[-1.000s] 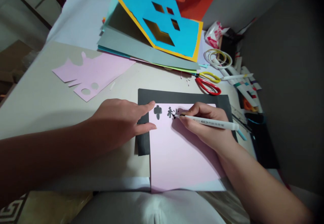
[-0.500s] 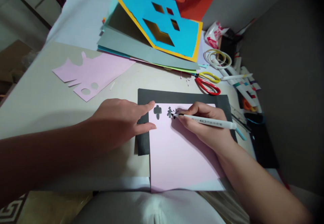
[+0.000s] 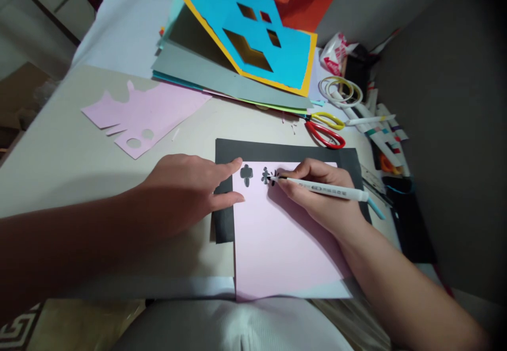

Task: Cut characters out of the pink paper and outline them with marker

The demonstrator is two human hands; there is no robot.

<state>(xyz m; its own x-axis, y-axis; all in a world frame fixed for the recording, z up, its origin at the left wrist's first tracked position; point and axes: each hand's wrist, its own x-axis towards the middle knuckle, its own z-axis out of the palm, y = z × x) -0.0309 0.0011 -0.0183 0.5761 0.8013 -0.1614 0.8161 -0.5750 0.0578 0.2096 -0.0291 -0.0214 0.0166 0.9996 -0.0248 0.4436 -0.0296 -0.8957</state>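
A pale pink sheet of paper (image 3: pixel 277 245) lies in front of me, overlapping a black sheet (image 3: pixel 277 150). Small dark shapes show along its top: a cross-like one (image 3: pixel 246 174) at the left corner and a flower-like one (image 3: pixel 265 175) beside it. My right hand (image 3: pixel 325 192) grips a white marker (image 3: pixel 336 191), its tip at the flower-like shape and a pale blue end pointing down to the right. My left hand (image 3: pixel 194 187) rests with thumb and index finger spread on the pink sheet's left edge; its other fingers are hidden.
A pink cut-out sheet (image 3: pixel 154 108) lies at the left. Behind stand a blue and yellow paper piece (image 3: pixel 222 12) and a stack of coloured sheets (image 3: pixel 190 68). Scissors (image 3: pixel 325 131), tape rolls (image 3: pixel 340 92) and scattered markers (image 3: pixel 384 139) crowd the right side.
The marker's tip has shifted very slightly left and up at the flower-like shape. My left hand stays where it was.
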